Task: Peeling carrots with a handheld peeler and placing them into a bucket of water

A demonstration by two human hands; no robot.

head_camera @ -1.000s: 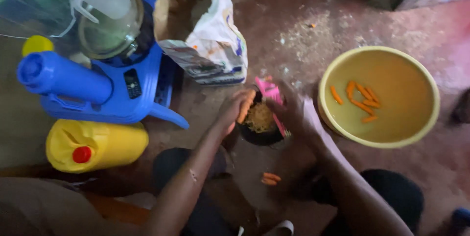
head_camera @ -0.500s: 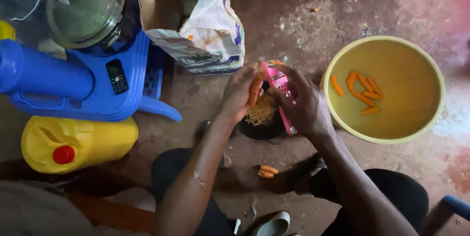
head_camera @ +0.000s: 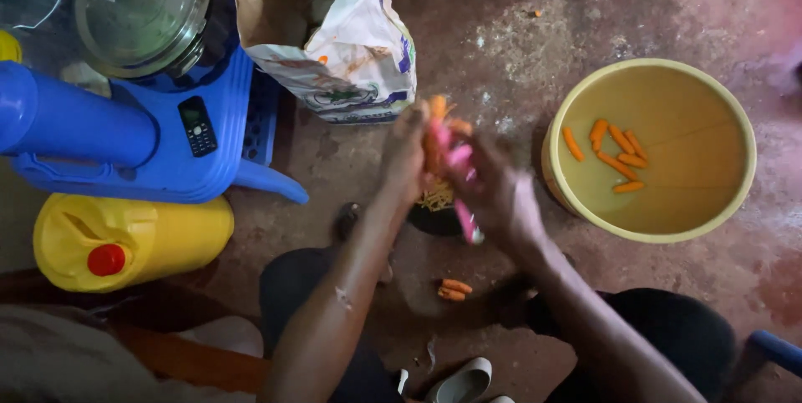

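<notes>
Left hand (head_camera: 407, 157) closed around an orange carrot (head_camera: 435, 131), held upright above a small dark bowl of orange peelings (head_camera: 434, 207). Right hand (head_camera: 497, 194) gripping a pink-handled peeler (head_camera: 459, 182), blade side against the carrot; the two hands touch. Bowl sits directly below both hands on the reddish concrete floor (head_camera: 501, 44). Round yellow plastic basin (head_camera: 735, 119) just right of the right hand, several peeled carrots (head_camera: 614, 152) lying in it. White printed plastic sack (head_camera: 359, 60) just beyond the left hand. Two carrot pieces (head_camera: 454, 289) on the floor beneath the wrists. Blue plastic stool (head_camera: 167, 161) and yellow plastic jerrycan with red cap (head_camera: 134, 240) well left of the left hand.
</notes>
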